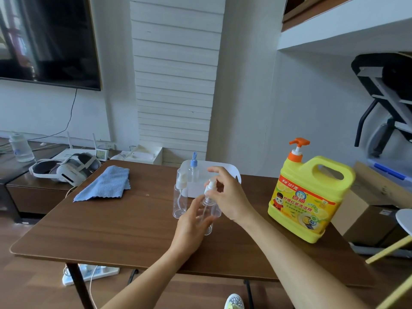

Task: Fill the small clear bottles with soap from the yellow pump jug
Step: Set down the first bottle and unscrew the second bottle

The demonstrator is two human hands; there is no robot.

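A small clear bottle (211, 208) stands on the brown table (116, 228) near its middle. My left hand (191, 226) wraps around its lower body. My right hand (227, 192) pinches its white pump cap (209, 186) from above. A second clear bottle with a white pump (180, 197) stands just to the left, untouched. A third bottle with a blue cap (193, 168) sits inside a white tray (234, 172) behind them. The yellow pump jug (310, 197) with an orange pump stands on the table's right side, apart from both hands.
A blue cloth (104, 184) lies at the table's back left. A white headset (64, 170) and a water bottle (21, 148) rest on a low cabinet to the left. Cardboard boxes (367, 210) stand right of the table. A power strip (89, 273) lies on the floor.
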